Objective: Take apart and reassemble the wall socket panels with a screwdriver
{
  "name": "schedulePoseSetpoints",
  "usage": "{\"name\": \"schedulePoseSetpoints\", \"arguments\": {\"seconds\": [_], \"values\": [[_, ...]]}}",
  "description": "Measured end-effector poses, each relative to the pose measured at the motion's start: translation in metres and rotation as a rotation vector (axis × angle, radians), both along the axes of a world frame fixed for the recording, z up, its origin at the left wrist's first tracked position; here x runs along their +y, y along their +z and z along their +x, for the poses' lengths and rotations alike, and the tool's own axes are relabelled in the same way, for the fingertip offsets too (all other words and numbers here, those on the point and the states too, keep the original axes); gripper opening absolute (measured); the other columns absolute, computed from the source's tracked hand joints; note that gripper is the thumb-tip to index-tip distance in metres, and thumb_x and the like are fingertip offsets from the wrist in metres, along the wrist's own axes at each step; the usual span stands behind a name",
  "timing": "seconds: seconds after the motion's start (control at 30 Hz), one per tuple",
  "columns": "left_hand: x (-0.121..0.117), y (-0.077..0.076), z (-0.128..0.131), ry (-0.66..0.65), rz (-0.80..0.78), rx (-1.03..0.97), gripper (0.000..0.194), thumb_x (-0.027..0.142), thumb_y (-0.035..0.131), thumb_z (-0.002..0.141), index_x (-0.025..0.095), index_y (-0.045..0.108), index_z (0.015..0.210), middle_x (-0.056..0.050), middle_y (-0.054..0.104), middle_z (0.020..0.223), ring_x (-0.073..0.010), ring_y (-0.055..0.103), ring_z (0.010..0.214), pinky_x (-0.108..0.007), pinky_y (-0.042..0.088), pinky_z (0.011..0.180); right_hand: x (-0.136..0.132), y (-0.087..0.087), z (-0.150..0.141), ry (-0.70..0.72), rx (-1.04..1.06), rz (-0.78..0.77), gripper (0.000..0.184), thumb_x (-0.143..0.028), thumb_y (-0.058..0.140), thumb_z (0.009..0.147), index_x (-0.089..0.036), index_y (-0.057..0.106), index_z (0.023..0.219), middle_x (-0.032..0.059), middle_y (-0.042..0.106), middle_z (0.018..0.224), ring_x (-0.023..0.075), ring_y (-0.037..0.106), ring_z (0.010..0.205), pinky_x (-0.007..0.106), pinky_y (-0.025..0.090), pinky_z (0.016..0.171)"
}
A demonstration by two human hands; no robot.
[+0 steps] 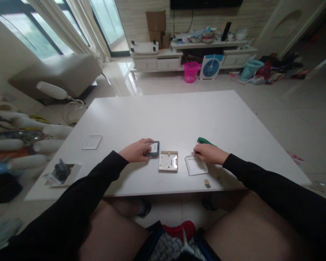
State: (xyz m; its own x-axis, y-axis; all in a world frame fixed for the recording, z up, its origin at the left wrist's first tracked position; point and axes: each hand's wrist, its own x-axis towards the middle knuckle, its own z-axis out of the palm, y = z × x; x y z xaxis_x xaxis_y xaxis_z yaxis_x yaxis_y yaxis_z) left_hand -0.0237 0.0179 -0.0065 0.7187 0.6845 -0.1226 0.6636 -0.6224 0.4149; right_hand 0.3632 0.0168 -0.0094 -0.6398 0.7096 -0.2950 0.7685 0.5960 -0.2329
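Observation:
My left hand is closed around a wall socket insert with a white slotted face and dark grey edging, at the table's middle. Just right of it lies a square white back box, its hollow side up. Farther right, a thin white square frame lies beside my right hand. The fingers of that hand are curled together at the frame's upper edge; whatever they pinch is hidden. Behind the knuckles a green-handled tool shows, its other end covered.
On the white table a second square frame lies at the left. A small open box with grey wrapping stands at the left front corner. A cartoon sticker is near the front edge.

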Motion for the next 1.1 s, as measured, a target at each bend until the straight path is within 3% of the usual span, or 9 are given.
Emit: {"name": "schedulePoseSetpoints", "arguments": {"seconds": [0.2, 0.33, 0.53, 0.63, 0.93, 1.1], "values": [[0.0, 0.001, 0.001, 0.015, 0.0, -0.031, 0.015, 0.017, 0.072, 0.078, 0.018, 0.057, 0.076, -0.012, 0.056, 0.138, -0.0308, 0.056, 0.121, -0.044, 0.049, 0.101, -0.001, -0.003, 0.0, 0.001, -0.035, 0.038, 0.019, -0.022, 0.054, 0.1, -0.018, 0.066, 0.086, 0.0098, 0.071, 0.098, 0.0215, 0.067, 0.086, 0.031, 0.041, 0.071], [-0.002, 0.003, 0.001, 0.021, -0.013, -0.033, 0.024, 0.016, 0.077, 0.073, 0.02, 0.056, 0.084, -0.011, 0.054, 0.132, -0.0289, 0.057, 0.115, -0.041, 0.051, 0.096, -0.004, 0.002, -0.002, 0.009, -0.04, 0.085, 0.018, -0.028, 0.053, 0.101, -0.019, 0.066, 0.092, 0.0088, 0.07, 0.101, 0.0204, 0.066, 0.082, 0.031, 0.038, 0.066], [-0.009, 0.002, 0.0, 0.066, -0.024, 0.02, 0.075, 0.021, 0.087, 0.063, 0.022, 0.05, 0.128, -0.011, 0.049, 0.134, -0.029, 0.06, 0.114, -0.041, 0.052, 0.099, -0.006, 0.008, -0.003, 0.017, -0.044, 0.096, 0.016, -0.027, 0.055, 0.1, -0.018, 0.066, 0.092, 0.0093, 0.068, 0.104, 0.0207, 0.066, 0.084, 0.031, 0.037, 0.065], [-0.01, 0.0, -0.001, 0.046, -0.037, 0.023, 0.088, 0.022, 0.086, 0.063, 0.024, 0.042, 0.139, -0.01, 0.049, 0.134, -0.0299, 0.06, 0.118, -0.042, 0.051, 0.103, -0.005, 0.006, -0.003, 0.033, -0.038, 0.089, 0.014, -0.024, 0.056, 0.098, -0.018, 0.065, 0.09, 0.0098, 0.067, 0.103, 0.0215, 0.065, 0.088, 0.03, 0.038, 0.067], [-0.016, 0.005, -0.001, 0.083, -0.132, 0.121, 0.09, 0.018, 0.077, 0.065, 0.021, 0.036, 0.146, -0.013, 0.053, 0.132, -0.0331, 0.058, 0.122, -0.044, 0.049, 0.104, -0.001, 0.004, -0.003, 0.103, 0.022, 0.04, 0.009, -0.018, 0.058, 0.095, -0.017, 0.064, 0.088, 0.01, 0.07, 0.099, 0.0229, 0.066, 0.091, 0.032, 0.042, 0.077], [-0.027, 0.01, 0.007, 0.072, -0.087, 0.102, 0.101, 0.026, 0.085, 0.064, 0.02, 0.034, 0.151, -0.017, 0.051, 0.141, -0.0371, 0.053, 0.13, -0.05, 0.047, 0.11, 0.0, 0.005, -0.003, 0.123, 0.03, 0.038, 0.011, -0.018, 0.059, 0.095, -0.017, 0.066, 0.087, 0.0111, 0.072, 0.099, 0.0228, 0.067, 0.09, 0.032, 0.042, 0.078]]}}
